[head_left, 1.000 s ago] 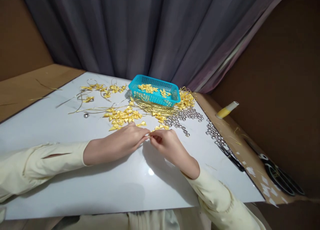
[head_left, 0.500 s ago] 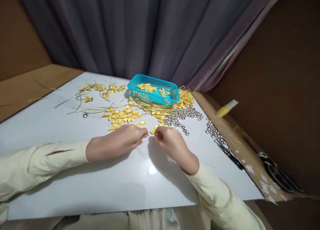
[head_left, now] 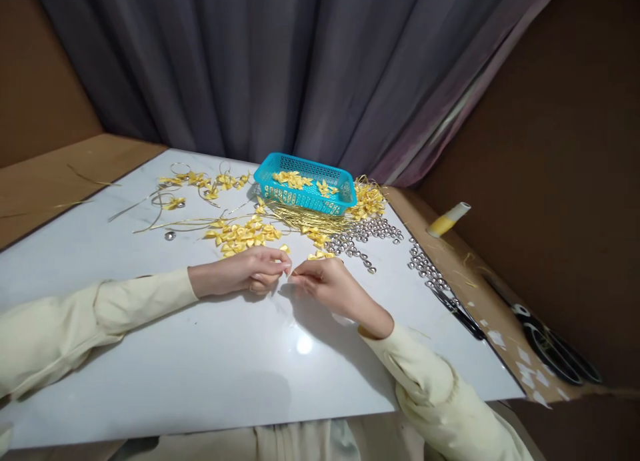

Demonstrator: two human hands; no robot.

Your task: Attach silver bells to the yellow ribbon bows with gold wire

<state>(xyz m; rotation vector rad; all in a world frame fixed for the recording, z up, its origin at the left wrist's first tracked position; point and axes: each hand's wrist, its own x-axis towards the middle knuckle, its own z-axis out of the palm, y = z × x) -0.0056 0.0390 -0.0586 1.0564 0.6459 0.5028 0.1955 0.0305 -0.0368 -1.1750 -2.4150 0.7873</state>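
Note:
My left hand point(head_left: 250, 271) and my right hand point(head_left: 327, 284) meet fingertip to fingertip above the white board point(head_left: 200, 367). Both are closed in a pinch; whatever is between the fingertips is too small to make out. Just beyond my left hand lies a pile of yellow ribbon bows point(head_left: 243, 234). A few more yellow bows point(head_left: 320, 255) sit behind my right hand. Silver teardrop beads point(head_left: 367, 231) are scattered beyond it to the right.
A turquoise basket point(head_left: 305, 204) holds yellow bows, with gold wires point(head_left: 310, 219) in front. Wired bows point(head_left: 185, 179) lie at the back left. On the right are black-handled tweezers point(head_left: 463, 317), large scissors point(head_left: 555, 351) and a yellow-and-white roll point(head_left: 449, 219).
My left hand has turned, so its fingers show more. My right hand has shifted slightly left, and the two hands' fingertips have come together.

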